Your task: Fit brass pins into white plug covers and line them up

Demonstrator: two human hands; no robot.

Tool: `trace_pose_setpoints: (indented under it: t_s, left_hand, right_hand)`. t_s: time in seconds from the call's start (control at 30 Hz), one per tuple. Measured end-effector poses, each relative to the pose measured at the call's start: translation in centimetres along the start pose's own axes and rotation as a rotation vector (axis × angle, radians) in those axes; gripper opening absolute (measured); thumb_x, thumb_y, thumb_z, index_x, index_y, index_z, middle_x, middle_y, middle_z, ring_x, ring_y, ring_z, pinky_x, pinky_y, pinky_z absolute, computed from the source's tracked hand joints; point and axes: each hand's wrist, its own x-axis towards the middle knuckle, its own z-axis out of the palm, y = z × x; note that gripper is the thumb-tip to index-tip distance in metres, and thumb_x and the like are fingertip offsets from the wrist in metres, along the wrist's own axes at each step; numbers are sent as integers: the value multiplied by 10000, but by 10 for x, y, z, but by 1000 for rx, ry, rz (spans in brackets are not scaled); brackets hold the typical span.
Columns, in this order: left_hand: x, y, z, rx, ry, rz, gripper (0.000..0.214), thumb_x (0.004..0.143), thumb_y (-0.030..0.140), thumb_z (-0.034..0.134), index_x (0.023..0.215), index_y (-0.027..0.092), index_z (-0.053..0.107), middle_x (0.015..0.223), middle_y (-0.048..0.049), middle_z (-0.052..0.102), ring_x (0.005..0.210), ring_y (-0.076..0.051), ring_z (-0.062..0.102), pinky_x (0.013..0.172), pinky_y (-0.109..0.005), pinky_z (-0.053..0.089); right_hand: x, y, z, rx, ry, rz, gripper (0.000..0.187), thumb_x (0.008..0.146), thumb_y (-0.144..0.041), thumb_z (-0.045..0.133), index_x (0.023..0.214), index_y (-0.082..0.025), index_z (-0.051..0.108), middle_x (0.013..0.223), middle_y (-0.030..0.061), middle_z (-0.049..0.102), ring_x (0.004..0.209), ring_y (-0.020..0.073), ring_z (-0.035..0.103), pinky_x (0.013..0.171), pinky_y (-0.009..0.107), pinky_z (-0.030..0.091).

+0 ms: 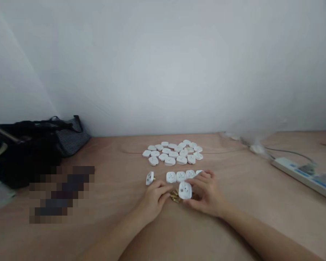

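Observation:
My right hand [209, 195] holds a white plug housing [185, 190] between thumb and fingers, its open inner side facing me. A brass-coloured bit shows in one of its slots. My left hand [154, 198] is closed in a pinch just left of it; whatever sits between the fingertips is too small to make out. Below and between the hands lies a small pile of brass pins [175, 196], partly hidden by the right hand. Behind them stands a row of white plug housings [180, 176], the right end partly covered by my fingers. A single plug piece [150, 178] with a pin sticking out rests tilted beyond my left hand.
Farther back, several white plug housings [173, 154] lie in a loose cluster. A power strip [304, 177] with a cable and clear plastic is at the right. Black bags [24, 152] stand at the left, near a blurred-out dark patch. A pale wall rises behind.

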Motion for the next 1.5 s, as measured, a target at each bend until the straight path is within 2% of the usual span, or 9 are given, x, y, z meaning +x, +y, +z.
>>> trace_pose_setpoints:
  t_s: [0.27, 0.5, 0.67, 0.83, 1.03, 1.4, 1.47, 1.5]
  left_hand:
    - [2, -4, 2, 23, -31, 35, 203, 846, 119, 529, 929, 183, 702, 856, -55, 603, 823, -185, 575, 746, -281, 449]
    - [-1, -1, 0, 21, 35, 33, 167, 855, 122, 487, 787, 171, 632, 807, -43, 618, 800, -192, 577, 735, -291, 448]
    - [-2, 8, -5, -153, 188, -22, 136, 873, 180, 467, 833, 174, 597, 784, -29, 626, 748, -176, 581, 696, -274, 444]
    - [-2, 19, 1, -476, 254, -128, 125, 834, 231, 535, 805, 155, 631, 734, -32, 624, 701, -171, 582, 651, -262, 457]
    - [-1, 26, 5, -511, 303, -84, 101, 782, 215, 603, 735, 156, 672, 727, -38, 588, 697, -163, 555, 643, -257, 456]
    - [-1, 19, 13, -503, 284, -125, 105, 778, 236, 625, 752, 153, 683, 750, -42, 589, 695, -159, 558, 625, -258, 470]
    - [-3, 17, 10, -498, 276, -131, 147, 773, 254, 640, 875, 153, 671, 820, -51, 599, 737, -166, 564, 655, -268, 480]
    - [-4, 16, 8, -493, 260, -125, 248, 752, 270, 671, 972, 158, 648, 875, -58, 607, 779, -176, 569, 687, -279, 486]
  right_hand:
    - [0, -2, 1, -6, -33, -22, 378, 676, -433, 671, 999, -242, 623, 873, 28, 673, 862, 228, 558, 900, 428, 205]
    - [-1, -5, -2, 47, -95, -16, 412, 718, -450, 649, 1073, -249, 591, 972, 52, 667, 929, 242, 542, 936, 439, 196]
    - [-1, -6, -1, 70, -152, 0, 448, 712, -477, 667, 1104, -281, 577, 976, 30, 672, 936, 241, 543, 955, 456, 174]
    - [0, -10, 3, 92, -173, -10, 516, 716, -554, 647, 1165, -316, 557, 990, 26, 679, 945, 244, 546, 960, 459, 168]
    - [0, -17, 4, 89, -161, -38, 548, 723, -575, 636, 1195, -314, 543, 952, 21, 680, 948, 235, 552, 973, 450, 156]
    - [0, -22, 3, 148, -152, -45, 507, 737, -536, 643, 1171, -294, 543, 950, 22, 672, 936, 231, 553, 969, 442, 162]
    - [0, -23, 3, 152, -145, -38, 503, 742, -531, 642, 1178, -302, 537, 965, 19, 672, 939, 229, 553, 967, 438, 161]
    - [0, -22, 2, 152, -138, -37, 507, 744, -532, 641, 1186, -310, 531, 976, 20, 673, 943, 231, 553, 967, 441, 158]
